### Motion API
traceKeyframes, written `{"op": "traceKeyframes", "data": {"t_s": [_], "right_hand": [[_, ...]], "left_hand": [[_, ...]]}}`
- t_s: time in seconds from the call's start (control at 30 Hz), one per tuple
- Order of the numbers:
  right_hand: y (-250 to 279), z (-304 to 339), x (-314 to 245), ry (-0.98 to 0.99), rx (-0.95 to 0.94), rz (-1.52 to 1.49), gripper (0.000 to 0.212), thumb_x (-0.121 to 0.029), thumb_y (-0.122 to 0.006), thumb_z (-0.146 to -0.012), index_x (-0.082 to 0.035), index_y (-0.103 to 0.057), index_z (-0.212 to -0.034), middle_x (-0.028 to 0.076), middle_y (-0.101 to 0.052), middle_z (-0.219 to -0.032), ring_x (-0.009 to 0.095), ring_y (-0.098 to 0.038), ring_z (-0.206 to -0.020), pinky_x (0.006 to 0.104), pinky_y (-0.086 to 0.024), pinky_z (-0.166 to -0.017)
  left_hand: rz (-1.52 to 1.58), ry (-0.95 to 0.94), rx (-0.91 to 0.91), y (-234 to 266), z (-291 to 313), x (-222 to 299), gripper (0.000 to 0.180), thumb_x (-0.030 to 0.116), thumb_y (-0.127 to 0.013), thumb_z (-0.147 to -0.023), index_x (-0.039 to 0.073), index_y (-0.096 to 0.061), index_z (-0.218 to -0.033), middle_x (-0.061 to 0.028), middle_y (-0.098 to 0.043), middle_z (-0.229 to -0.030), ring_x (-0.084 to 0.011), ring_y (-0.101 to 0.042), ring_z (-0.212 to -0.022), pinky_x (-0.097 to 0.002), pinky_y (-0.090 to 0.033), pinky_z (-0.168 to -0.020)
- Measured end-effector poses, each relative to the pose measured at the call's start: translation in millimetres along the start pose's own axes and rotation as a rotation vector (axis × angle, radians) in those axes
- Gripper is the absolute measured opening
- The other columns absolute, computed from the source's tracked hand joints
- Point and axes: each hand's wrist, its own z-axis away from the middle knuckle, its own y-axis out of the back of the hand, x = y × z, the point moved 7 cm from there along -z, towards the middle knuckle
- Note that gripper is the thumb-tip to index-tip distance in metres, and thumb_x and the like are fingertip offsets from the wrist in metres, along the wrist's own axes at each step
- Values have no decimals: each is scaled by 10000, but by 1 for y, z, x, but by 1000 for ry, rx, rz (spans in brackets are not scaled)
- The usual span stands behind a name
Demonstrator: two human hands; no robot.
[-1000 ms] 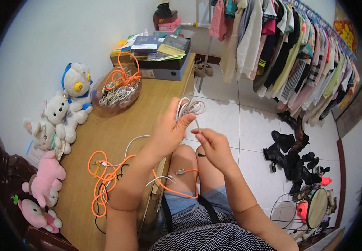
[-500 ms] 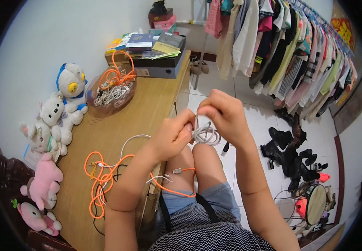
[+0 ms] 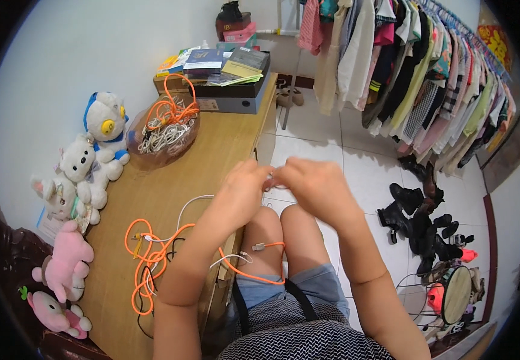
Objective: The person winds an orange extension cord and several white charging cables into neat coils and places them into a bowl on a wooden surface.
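My left hand [image 3: 243, 191] and my right hand [image 3: 317, 187] meet above my knees, fingers closed on a coiled grey-white cable [image 3: 279, 186]. Only a small bit of that cable shows between the fingertips; the rest is hidden by my hands. To the left, an orange cable [image 3: 147, 262] lies in loose loops on the wooden table, tangled with white and black cables. One orange end with a metal plug [image 3: 259, 246] rests across my left thigh, and a white cable end [image 3: 245, 257] hangs beside it.
On the table [image 3: 224, 144] stand a clear bowl [image 3: 167, 150] heaped with white and orange cables and a box [image 3: 230, 103] topped with booklets. Several plush toys [image 3: 86, 159] line the wall. Clothes [image 3: 416, 78] hang at the right; shoes [image 3: 419, 216] and a round stool [image 3: 456, 295] are below.
Both hands have turned inward and the right has come down, so the coiled cable now mostly disappears behind them. Its dangling black plug is out of sight.
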Motion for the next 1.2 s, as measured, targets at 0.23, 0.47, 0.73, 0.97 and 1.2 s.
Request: {"op": "traceKeyframes", "data": {"t_s": [0.23, 0.47, 0.73, 0.97, 1.2], "right_hand": [[-27, 7, 73, -303, 254, -574, 45, -56, -578, -815, -45, -600, -854, 86, -600, -717, 240, -566, -618, 303, -448, -554], [-32, 29, 7, -272, 391, -300, 167, 47, -575, -793, -19, -593, -945, 102, -578, -765, 211, -583, -623, 302, -471, -547], [-20, 27, 15, -305, 456, -780, 145, 9, -599, -819, 9, -620, -962, 83, -590, -795, 176, -616, -656, 274, -489, -561], [-53, 33, 36, -699, 352, -1502, 171, -125, -572, -890, 31, -642, -907, 64, -617, -676, 109, -575, -557, 219, -464, -504], [-53, 43, 55, -807, 426, -1629, 142, -147, -609, -863, -18, -592, -808, 72, -615, -668, 122, -563, -491, 231, -458, -454]], "left_hand": [[829, 81, -130, 3, -3, 13, 158, 96, -555, -876, 14, -528, -1010, -62, -533, -855, -136, -505, -780, -265, -426, -731], [1191, 174, 211, 6, -8, -19, 322, 134, -554, -901, 5, -442, -1174, 4, -507, -828, -59, -449, -749, -206, -384, -657], [408, 33, 299, 20, -7, 5, 275, 64, -542, -861, 57, -578, -1134, -110, -508, -806, -221, -532, -693, -283, -436, -628], [448, -18, 340, 24, -6, 16, 254, 5, -538, -832, 41, -583, -1079, -118, -527, -869, -246, -569, -756, -321, -458, -660], [274, -302, 323, 33, -6, 36, 298, -57, -601, -741, 39, -581, -1022, -117, -535, -861, -287, -536, -785, -358, -445, -656]]}}
